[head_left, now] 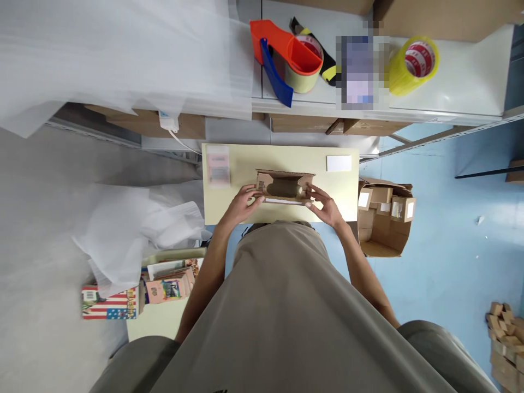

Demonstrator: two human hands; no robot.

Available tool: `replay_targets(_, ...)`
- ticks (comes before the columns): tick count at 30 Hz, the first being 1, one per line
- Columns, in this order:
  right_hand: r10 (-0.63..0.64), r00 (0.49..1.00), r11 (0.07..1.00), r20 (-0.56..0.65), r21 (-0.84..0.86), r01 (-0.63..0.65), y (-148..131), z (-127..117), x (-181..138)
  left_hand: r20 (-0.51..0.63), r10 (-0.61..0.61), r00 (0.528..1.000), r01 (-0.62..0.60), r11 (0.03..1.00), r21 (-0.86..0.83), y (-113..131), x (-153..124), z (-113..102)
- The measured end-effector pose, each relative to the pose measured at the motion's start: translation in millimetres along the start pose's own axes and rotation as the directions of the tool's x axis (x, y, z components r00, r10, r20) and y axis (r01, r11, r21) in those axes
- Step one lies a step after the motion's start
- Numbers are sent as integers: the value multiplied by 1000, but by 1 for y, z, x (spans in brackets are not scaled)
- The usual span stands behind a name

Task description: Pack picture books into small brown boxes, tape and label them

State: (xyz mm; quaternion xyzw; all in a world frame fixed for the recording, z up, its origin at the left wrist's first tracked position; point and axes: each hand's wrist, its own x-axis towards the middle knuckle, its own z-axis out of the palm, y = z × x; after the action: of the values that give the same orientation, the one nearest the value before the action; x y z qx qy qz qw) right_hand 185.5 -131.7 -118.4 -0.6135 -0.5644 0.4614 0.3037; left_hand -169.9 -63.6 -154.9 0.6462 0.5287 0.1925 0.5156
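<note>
A small brown cardboard box [263, 181] stands on the cream table, its top open toward me. Inside, the hollow looks dark and rounded, and I cannot make out what it holds. A barcode shows at its left end, and a white strip runs along the near side. My left hand [243, 204] grips the left end, thumb at the near edge and fingers along the side. At the opposite end, my right hand [326, 207] holds the box the same way, its fingertips at the right flap.
The cream table [282, 155] bears a pinkish printed packet [218, 166] and a white card [339, 163]. On the shelf behind lie an orange tape dispenser [268, 33] and yellow tape rolls [403, 76]. A carton of small boxes [385, 240] stands right; white wrapping sheets [123, 218] lie left.
</note>
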Motion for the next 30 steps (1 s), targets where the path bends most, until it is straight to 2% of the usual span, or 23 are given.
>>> replay_targets(6,7,991,998,-132,-58,-14,19,12,9,-140,-98,985,115,986,117,-2,5,7)
replay_targets(9,4,981,992,-193,-121,-28,26,18,14,-205,-42,978,75,985,156,3,6,12)
replay_targets(12,-1,979,988,-202,-150,-30,27,20,16,-198,68,978,-26,978,205,9,7,11)
replay_targets(15,-33,985,983,-170,-183,1,27,17,14,-197,123,973,-78,972,223,9,8,9)
replay_targets(20,-60,990,976,-131,-218,30,31,15,11,-217,146,965,-95,969,230,1,9,11)
replay_targets(25,-57,985,988,-164,-150,32,33,18,9,-215,173,961,-129,971,203,-1,7,15)
replay_targets(30,-39,980,990,-195,-144,11,33,19,9,-233,141,962,-89,971,221,-1,9,17)
